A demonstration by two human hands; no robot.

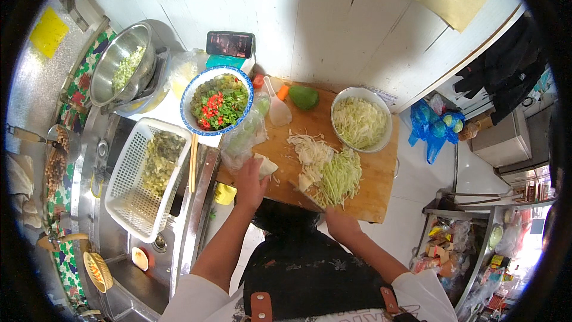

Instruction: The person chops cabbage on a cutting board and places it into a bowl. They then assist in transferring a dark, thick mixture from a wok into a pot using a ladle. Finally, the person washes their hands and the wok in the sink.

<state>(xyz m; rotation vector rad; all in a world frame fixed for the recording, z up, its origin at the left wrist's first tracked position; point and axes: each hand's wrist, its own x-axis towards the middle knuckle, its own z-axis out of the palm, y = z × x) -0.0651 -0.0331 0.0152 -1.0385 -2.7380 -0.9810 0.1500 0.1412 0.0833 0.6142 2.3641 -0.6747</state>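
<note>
My left hand (251, 182) has its fingers around a pale, off-white vegetable chunk (267, 166) at the left of the wooden cutting board (375, 188). My right hand (342, 227) grips a kitchen knife (308, 197) at the board's near edge; its blade shows almost edge-on and its handle is hidden in the hand. The blade lies beside a small pale piece at the foot of the shredded white vegetable (310, 154). A heap of light green shreds (342, 176) touches those white shreds on the right. A white bowl (388, 138) of similar shreds stands on the board's far right.
Behind the board's middle lie a green vegetable (304, 97), a carrot piece (283, 92) and a white scoop (280, 114). To the left are a blue-rimmed bowl (182, 103) of chopped vegetables, chopsticks (193, 163), a white basket (120, 197) over the sink and a steel bowl (100, 76).
</note>
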